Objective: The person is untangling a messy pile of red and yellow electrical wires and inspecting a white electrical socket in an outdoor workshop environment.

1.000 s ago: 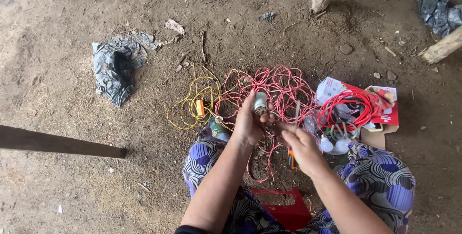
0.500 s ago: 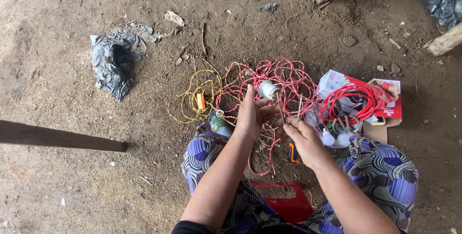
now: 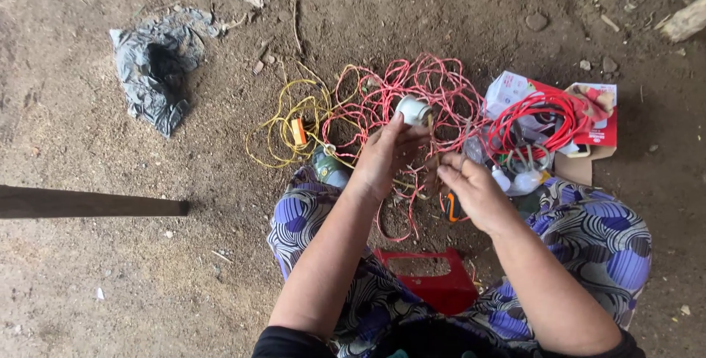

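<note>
Gripped at the fingertips of the left hand (image 3: 382, 158), a white socket (image 3: 413, 110) sits just above the far end of that hand, over the red wire tangle (image 3: 412, 97) on the dirt ground (image 3: 110, 270). Right hand (image 3: 478, 195), just to the right and nearer, pinches a thin wire; its grip is partly hidden. Yellow wire (image 3: 283, 126) lies left.

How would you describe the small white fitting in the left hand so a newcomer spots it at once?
Find the tangle of red wire on the dirt ground. At its near edge, the left hand holds up a white lamp socket: the only round white piece among the thin red strands.
</note>
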